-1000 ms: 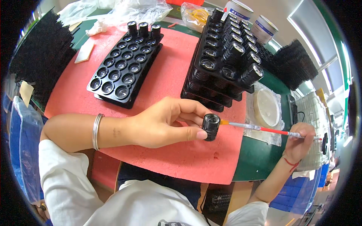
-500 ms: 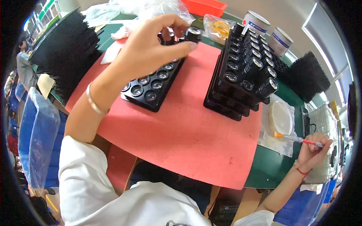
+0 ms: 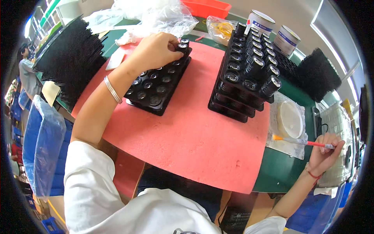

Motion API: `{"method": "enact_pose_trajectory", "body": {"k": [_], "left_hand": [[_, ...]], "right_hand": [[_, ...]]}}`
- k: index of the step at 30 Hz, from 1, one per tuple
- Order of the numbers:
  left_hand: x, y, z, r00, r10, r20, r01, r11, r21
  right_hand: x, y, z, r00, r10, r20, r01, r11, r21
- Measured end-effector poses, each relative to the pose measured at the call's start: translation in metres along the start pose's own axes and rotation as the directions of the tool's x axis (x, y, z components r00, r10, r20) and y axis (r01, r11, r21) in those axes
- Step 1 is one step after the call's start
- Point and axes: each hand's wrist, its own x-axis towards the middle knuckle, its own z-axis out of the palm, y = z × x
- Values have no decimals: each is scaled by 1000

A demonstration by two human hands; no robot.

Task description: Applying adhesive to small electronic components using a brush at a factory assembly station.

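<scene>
My left hand (image 3: 161, 50) is closed at the far end of a black tray (image 3: 160, 105), its fingertips around a black cylinder with a shiny glass top (image 3: 182, 46). Round pockets in this tray hold more glass-topped pieces, some covered by my hand. Held in my right hand (image 3: 326, 151), out at the right, is a thin brush (image 3: 300, 141) with a red handle and orange bristles pointing left. The brush tip hovers near a round whitish dish (image 3: 290, 120). A stack of black trays (image 3: 233, 102) with upright glass-topped cylinders (image 3: 255, 64) stands right of centre.
A pink mat (image 3: 194, 144) covers much of the green table (image 3: 278, 171). Two metal cans (image 3: 286, 41) stand behind the stack. Bristly black bundles (image 3: 70, 58) rise at both sides. Clear plastic bags (image 3: 159, 17) and a red bin (image 3: 208, 7) lie at the back.
My left hand, spread over the tray before, has drawn its fingers in around a cylinder at the tray's far end. The brush in my right hand has shifted slightly left.
</scene>
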Motion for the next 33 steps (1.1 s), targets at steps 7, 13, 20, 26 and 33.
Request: {"method": "enact_pose_trajectory", "body": {"k": [7, 13, 20, 26, 33], "left_hand": [[2, 10, -15, 1000, -24, 19, 23, 998, 55], [48, 56, -17, 942, 242, -230, -221, 969, 113], [127, 74, 30, 935, 343, -89, -340, 939, 51], [107, 76, 23, 854, 337, -397, -416, 900, -132], [-34, 127, -16, 837, 416, -355, -545, 580, -606]], "right_hand": [[-2, -4, -2, 1000, -32, 0, 32, 998, -56], [0, -3, -7, 1000, -20, -14, 19, 997, -80], [6, -1, 0, 990, -55, -133, 38, 991, -128], [11, 2, 0, 994, -24, -104, 18, 998, -60], [3, -4, 0, 996, -7, -90, 6, 1000, -12]]}}
